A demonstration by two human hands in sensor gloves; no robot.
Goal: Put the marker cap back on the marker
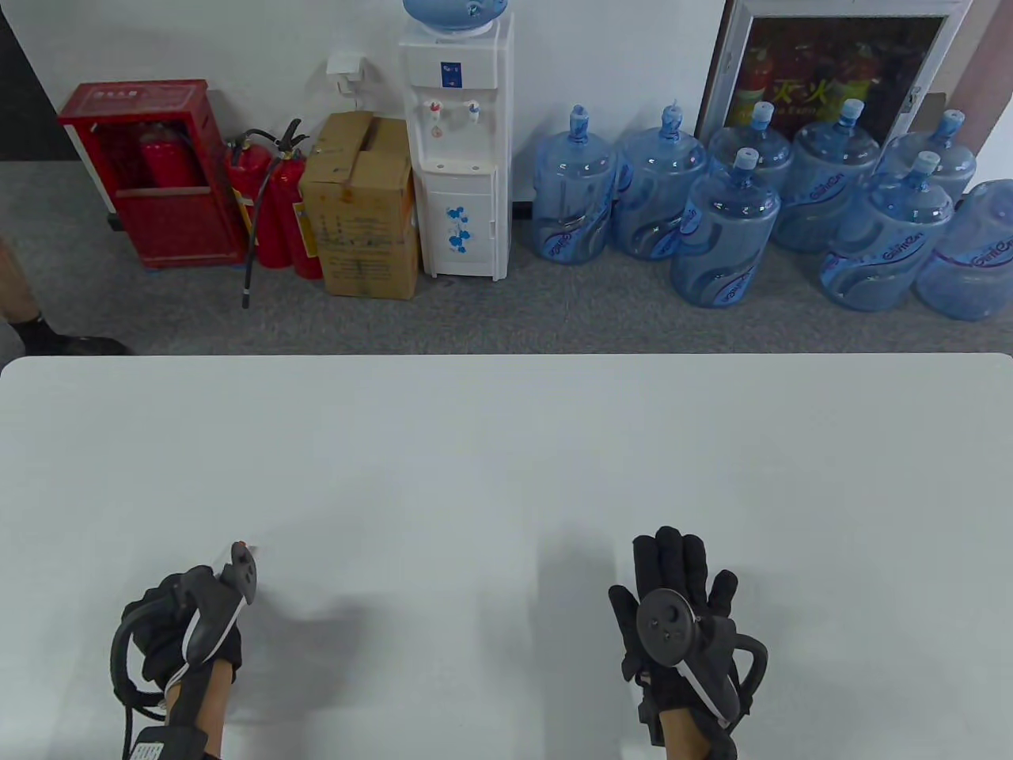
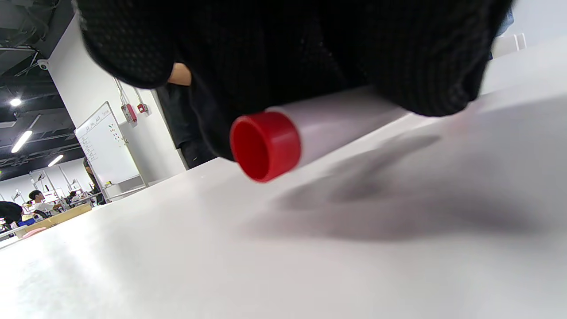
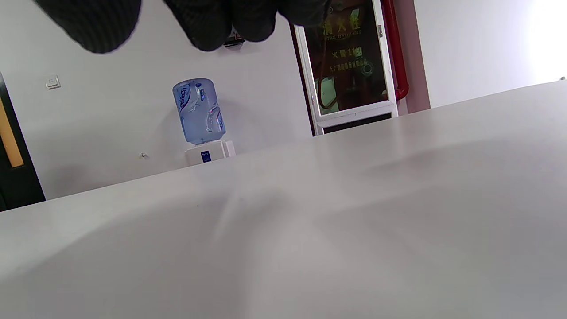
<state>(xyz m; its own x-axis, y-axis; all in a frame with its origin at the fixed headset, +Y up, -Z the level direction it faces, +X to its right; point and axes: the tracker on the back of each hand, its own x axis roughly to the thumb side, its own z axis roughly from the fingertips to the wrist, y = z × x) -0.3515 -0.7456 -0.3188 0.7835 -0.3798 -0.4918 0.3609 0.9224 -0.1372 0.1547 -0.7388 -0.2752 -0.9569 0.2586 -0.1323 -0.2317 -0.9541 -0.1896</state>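
My left hand [image 1: 190, 621] grips a white marker [image 2: 341, 117] low over the white table [image 1: 506, 443]. The marker's barrel ends in a red hollow piece [image 2: 265, 146] that points away from the palm. I cannot tell whether this is the cap or the marker's rear end. A small red bit [image 1: 237, 546] of it shows past the tracker in the table view. My gloved fingers [image 2: 310, 53] wrap over the barrel and hide the rest. My right hand [image 1: 681, 582] is flat with fingers spread, palm down, empty; its fingertips [image 3: 208, 26] hang just above the table.
Beyond the table's far edge stand a water dispenser [image 1: 457, 150], several blue water jugs [image 1: 728, 229], a cardboard box [image 1: 360, 206] and red fire extinguishers [image 1: 273, 206]. A person's foot [image 1: 47, 336] shows at the far left.
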